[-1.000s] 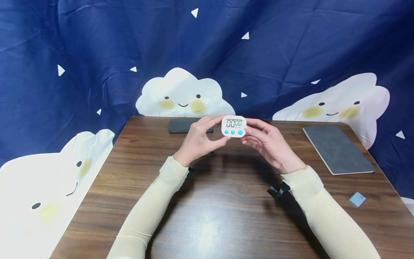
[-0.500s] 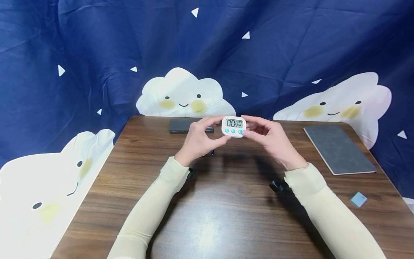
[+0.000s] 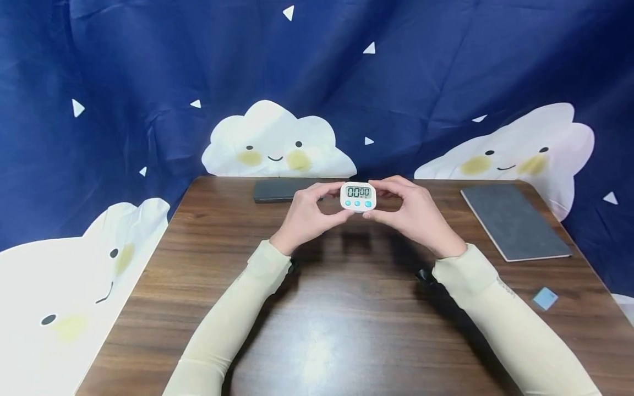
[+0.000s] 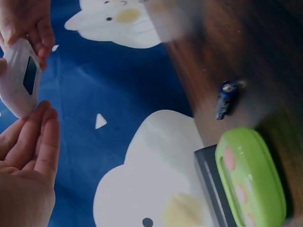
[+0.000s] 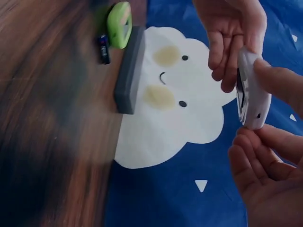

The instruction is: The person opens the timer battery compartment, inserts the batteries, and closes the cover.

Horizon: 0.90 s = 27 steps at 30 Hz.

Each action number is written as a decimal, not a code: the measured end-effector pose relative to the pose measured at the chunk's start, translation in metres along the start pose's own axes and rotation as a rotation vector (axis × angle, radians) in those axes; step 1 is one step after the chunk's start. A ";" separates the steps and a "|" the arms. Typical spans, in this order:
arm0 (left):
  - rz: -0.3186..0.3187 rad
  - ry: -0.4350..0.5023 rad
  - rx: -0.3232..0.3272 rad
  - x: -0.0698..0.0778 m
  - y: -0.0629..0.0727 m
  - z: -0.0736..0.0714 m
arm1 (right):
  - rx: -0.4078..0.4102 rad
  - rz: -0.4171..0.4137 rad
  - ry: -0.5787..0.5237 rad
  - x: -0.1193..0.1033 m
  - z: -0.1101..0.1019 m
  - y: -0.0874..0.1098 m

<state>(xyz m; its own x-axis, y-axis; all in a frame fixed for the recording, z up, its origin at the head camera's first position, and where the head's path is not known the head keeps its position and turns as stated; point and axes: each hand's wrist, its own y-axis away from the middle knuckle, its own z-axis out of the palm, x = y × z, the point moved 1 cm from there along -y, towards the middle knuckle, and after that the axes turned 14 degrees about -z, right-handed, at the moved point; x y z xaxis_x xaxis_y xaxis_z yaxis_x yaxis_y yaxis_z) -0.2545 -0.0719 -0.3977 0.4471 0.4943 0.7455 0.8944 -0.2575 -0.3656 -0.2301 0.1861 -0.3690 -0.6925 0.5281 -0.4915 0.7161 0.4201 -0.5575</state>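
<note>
Your left hand [image 3: 309, 214] and right hand [image 3: 418, 219] both pinching one white timer [image 3: 358, 196], three blue buttons [image 3: 358, 203] facing you, held above one wooden table [image 3: 317, 308], one grey notebook [image 3: 515, 221] to your right.

Timer [image 3: 358, 197] between the hands [image 3: 308, 216] [image 3: 420, 219] above the table [image 3: 322, 308], notebook [image 3: 515, 221] at right, cloth [image 3: 406, 82] behind.

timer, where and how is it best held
Probably best to pinch the timer at its rounded ends, coming from left and right, fingers on the top edge and thumbs below: it is wider than tall, and this leaves the front screen and blue buttons uncovered.
</note>
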 end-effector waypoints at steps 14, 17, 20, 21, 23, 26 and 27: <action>-0.244 -0.328 -0.305 -0.016 -0.027 0.047 | -0.232 0.178 0.018 0.063 0.028 0.015; -0.271 -0.368 -0.360 -0.032 -0.033 0.061 | -0.275 0.217 -0.001 0.071 0.033 0.020; -0.307 -0.396 -0.417 -0.039 -0.037 0.067 | -0.313 0.234 -0.009 0.076 0.037 0.024; -0.319 -0.401 -0.435 -0.041 -0.038 0.069 | -0.324 0.233 -0.007 0.077 0.038 0.025; -0.338 -0.421 -0.464 -0.040 -0.040 0.071 | -0.339 0.232 -0.001 0.079 0.040 0.027; -0.350 -0.437 -0.500 -0.051 -0.044 0.080 | -0.348 0.229 0.000 0.080 0.041 0.028; -0.341 -0.437 -0.497 -0.062 -0.045 0.086 | -0.350 0.231 0.002 0.081 0.041 0.028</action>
<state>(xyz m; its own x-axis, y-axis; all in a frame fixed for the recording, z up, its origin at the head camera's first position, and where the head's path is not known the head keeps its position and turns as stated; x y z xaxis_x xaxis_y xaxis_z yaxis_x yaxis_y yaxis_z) -0.3211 -0.0192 -0.4754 0.2021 0.8724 0.4450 0.9200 -0.3249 0.2191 -0.2696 0.2104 -0.4523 -0.5105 0.6389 -0.5755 0.8392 0.5161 -0.1713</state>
